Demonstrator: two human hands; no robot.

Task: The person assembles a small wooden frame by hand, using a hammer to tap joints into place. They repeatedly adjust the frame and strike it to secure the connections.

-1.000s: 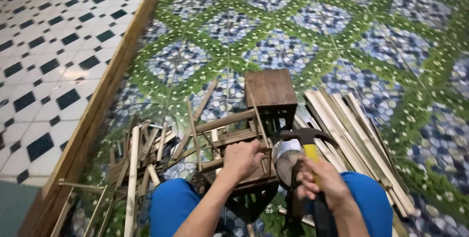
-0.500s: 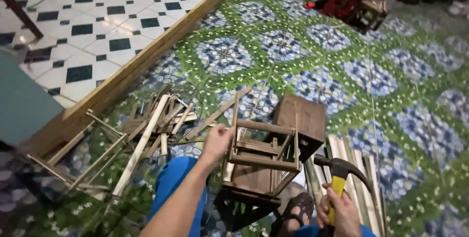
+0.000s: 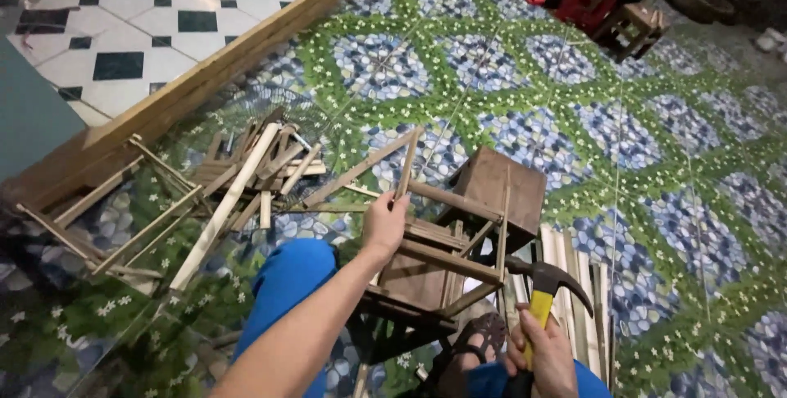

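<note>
Wooden frame (image 3: 447,254) gripped by left hand (image 3: 385,226), right hand (image 3: 541,357) clutching hammer (image 3: 545,283)

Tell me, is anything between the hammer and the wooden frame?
Nothing visible. The right hand holds the hammer just beside the wooden frame, with only open space between. The left hand grips the frame's upper bar.

Home floor workshop: wooden slats (image 3: 238,181) strewn over patterned mat (image 3: 656,160)

Brown wooden stool frame (image 3: 459,238), yellow-handled hammer (image 3: 543,293) with dark head, pale wood slats (image 3: 234,189), green floor mat (image 3: 656,201) with blue medallions and white flowers, black-and-white checked tiles (image 3: 164,13), blue trousers (image 3: 287,283)
</note>
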